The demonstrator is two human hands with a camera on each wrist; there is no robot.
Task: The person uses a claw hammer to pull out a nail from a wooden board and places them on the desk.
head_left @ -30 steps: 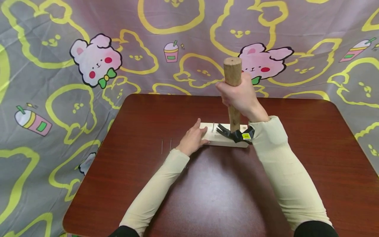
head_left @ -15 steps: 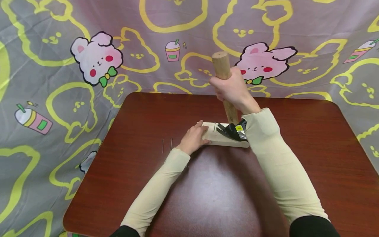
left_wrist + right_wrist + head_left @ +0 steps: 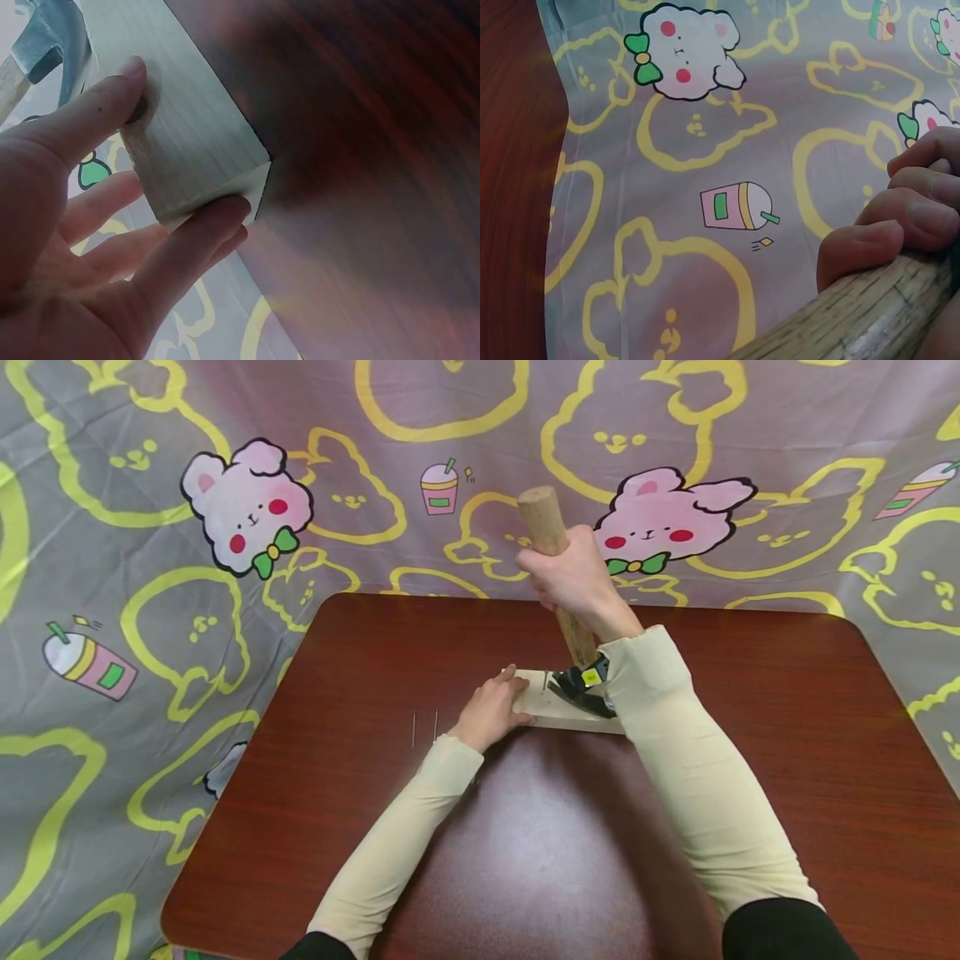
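In the head view my right hand (image 3: pixel 573 575) grips the wooden handle of a claw hammer (image 3: pixel 546 522). The handle leans left, and the dark head lies low over a pale wooden block (image 3: pixel 531 703), its claw pointing at an upright nail (image 3: pixel 545 680). My left hand (image 3: pixel 487 710) holds the block's left end. In the left wrist view, the thumb lies along one side of the block (image 3: pixel 187 127) and a finger presses its end face. The right wrist view has curled fingers (image 3: pixel 862 251) around the handle (image 3: pixel 862 315); the hammer head is out of that view.
Two loose nails, one thin nail (image 3: pixel 413 729) and another nail (image 3: pixel 436 725) beside it, lie on the brown table (image 3: pixel 337 827) left of my left hand. A cartoon-printed cloth (image 3: pixel 360 560) hangs behind the table and along its sides.
My right hand has swung the hammer handle leftward from nearly upright to a clear lean, and the head has rolled with it. My left hand stays on the block's end.
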